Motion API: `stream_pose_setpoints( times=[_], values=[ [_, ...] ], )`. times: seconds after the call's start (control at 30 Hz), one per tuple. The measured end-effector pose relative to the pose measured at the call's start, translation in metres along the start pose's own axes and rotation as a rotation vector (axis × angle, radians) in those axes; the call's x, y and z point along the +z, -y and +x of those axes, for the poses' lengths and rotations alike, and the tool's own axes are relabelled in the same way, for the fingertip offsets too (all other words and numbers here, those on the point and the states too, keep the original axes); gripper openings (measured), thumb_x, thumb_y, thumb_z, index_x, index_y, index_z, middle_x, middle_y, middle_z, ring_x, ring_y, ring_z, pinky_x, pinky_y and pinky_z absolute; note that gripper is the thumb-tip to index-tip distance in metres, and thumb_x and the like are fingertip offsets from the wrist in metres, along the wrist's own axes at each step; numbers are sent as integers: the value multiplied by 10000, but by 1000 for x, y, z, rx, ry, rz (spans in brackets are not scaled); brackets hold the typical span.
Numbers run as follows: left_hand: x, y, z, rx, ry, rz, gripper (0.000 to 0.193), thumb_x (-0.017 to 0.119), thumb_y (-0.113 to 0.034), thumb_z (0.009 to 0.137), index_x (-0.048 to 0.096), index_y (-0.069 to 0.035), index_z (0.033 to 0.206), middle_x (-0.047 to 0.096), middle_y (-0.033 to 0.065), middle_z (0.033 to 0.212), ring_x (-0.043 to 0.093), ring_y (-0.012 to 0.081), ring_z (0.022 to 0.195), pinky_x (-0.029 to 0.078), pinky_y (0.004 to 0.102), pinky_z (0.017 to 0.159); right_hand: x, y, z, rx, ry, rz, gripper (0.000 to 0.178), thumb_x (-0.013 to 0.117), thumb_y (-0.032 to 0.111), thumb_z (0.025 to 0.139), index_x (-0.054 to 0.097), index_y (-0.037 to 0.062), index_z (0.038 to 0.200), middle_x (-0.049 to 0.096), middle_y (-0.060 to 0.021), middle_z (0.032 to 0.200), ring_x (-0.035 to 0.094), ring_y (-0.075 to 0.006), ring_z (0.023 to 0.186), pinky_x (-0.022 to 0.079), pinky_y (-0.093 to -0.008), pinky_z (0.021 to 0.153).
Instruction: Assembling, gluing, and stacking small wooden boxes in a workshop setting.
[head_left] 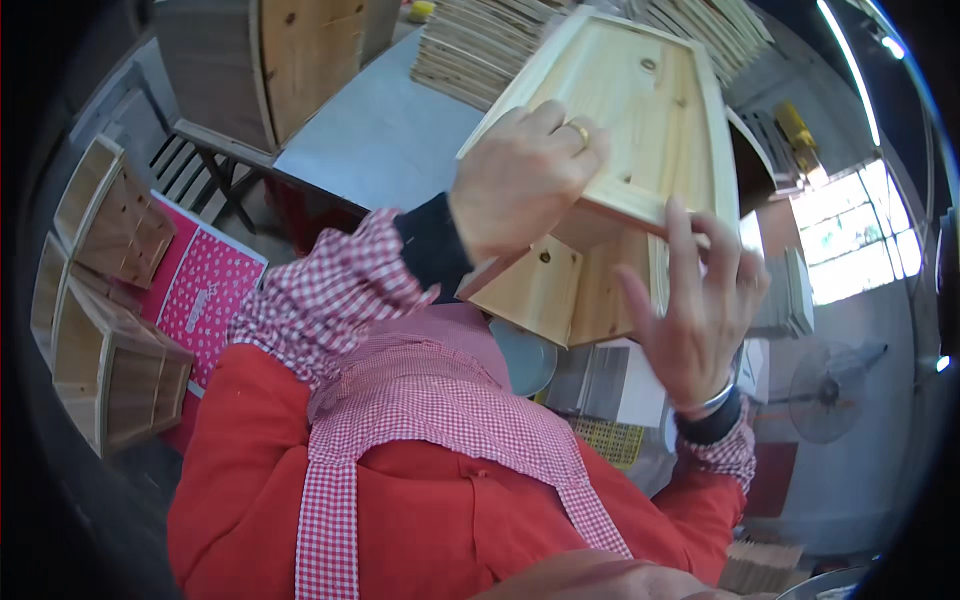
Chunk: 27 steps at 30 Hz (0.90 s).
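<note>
Pale, knotty wooden box point(656, 128), held tilted between the left hand point(528, 175) and right hand point(700, 305); its framed, recessed panel faces upward, and an opening below shows the wooden interior.

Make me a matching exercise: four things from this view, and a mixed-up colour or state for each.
1. Left hand
2. Right hand
3. Wooden box at the hands
4. Patterned sheet at picture left

A. Pink and white
B. Silver bangle at the wrist
C. Pale, with dark knots
D. Fingers curled in

Pairs: 1-D, 2-B, 3-C, 4-A
</note>
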<state>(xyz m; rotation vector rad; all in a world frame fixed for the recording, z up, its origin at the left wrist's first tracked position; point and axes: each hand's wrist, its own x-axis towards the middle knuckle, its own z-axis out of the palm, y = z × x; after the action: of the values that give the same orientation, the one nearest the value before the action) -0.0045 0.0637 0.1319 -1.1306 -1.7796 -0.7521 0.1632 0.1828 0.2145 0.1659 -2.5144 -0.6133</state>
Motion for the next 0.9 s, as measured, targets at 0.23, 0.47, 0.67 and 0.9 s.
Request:
stream_pose_setpoints(
  times=[0.23, 0.47, 0.67, 0.9],
  values=[
    [47, -26, 18, 154, 174, 5, 284, 574, -162, 728, 634, -32, 973, 595, 24, 862, 553, 186, 905, 440, 317, 701, 19, -27, -6, -30, 151, -37, 583, 727, 176, 689, 519, 47, 1218, 529, -105, 1049, 513, -285, 904, 384, -391, 785],
    [39, -71, 7, 218, 203, -99, 297, 584, -198, 740, 636, -59, 997, 579, 28, 890, 533, 181, 947, 423, 310, 741, 78, -53, -32, 63, 122, -20, 517, 647, 37, 687, 543, 59, 1192, 491, -112, 901, 531, -298, 822, 441, -384, 688],
    [14, -36, -65, -23, -7, -488, 542, 704, -289, 746, 575, -91, 1234, 525, 42, 960, 508, 193, 948, 417, 315, 835, 93, -49, -50, 19, 160, 1, 573, 608, -24, 627, 552, 58, 1192, 474, -104, 836, 521, -273, 795, 449, -369, 685],
    [39, -4, -106, -552, 180, -1063, 632, 774, -227, 756, 522, -128, 1327, 480, 32, 1018, 498, 168, 951, 432, 295, 895, 104, -35, -45, -11, 209, 47, 618, 615, -39, 587, 550, 61, 1194, 473, -100, 839, 522, -270, 806, 447, -364, 705]
  ],
)
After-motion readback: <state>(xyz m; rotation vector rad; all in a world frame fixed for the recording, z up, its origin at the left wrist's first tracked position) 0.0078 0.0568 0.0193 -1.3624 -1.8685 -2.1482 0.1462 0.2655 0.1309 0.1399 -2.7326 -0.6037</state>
